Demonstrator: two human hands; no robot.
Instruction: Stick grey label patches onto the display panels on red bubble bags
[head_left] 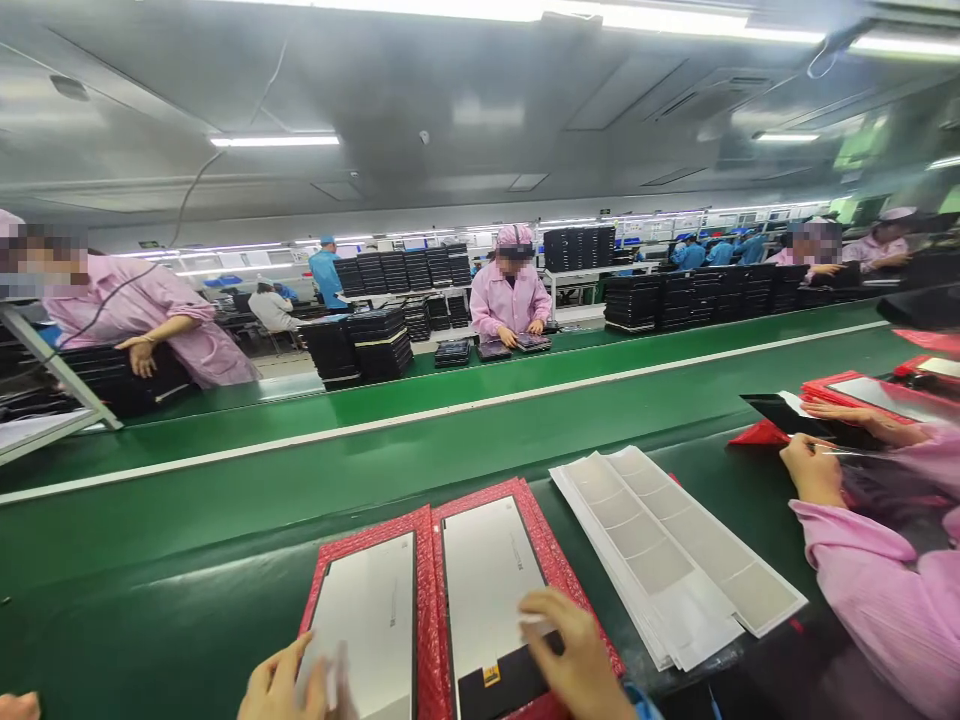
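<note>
Two LCD panels lie side by side in front of me, the left panel point(367, 610) and the right panel point(487, 560). Both have white backs and rest on red bubble-wrap point(517, 488). A black strip with a small yellow-orange label point(491, 675) shows at the near end of the right panel. My left hand point(281, 685) is over the left panel's near left edge; its fingertips are smeared by motion, so any thin thing in them cannot be made out. Above the right panel's near right part, my right hand point(574, 650) has bent fingers, thumb and forefinger apart.
White sheets with grey rectangular patches point(660, 540) lie right of the panels. At far right, a co-worker's hands point(817, 470) handle a dark panel point(795, 415). Beyond the green conveyor belt point(420, 430), a person in pink point(511, 290) works between stacks of black trays point(382, 345).
</note>
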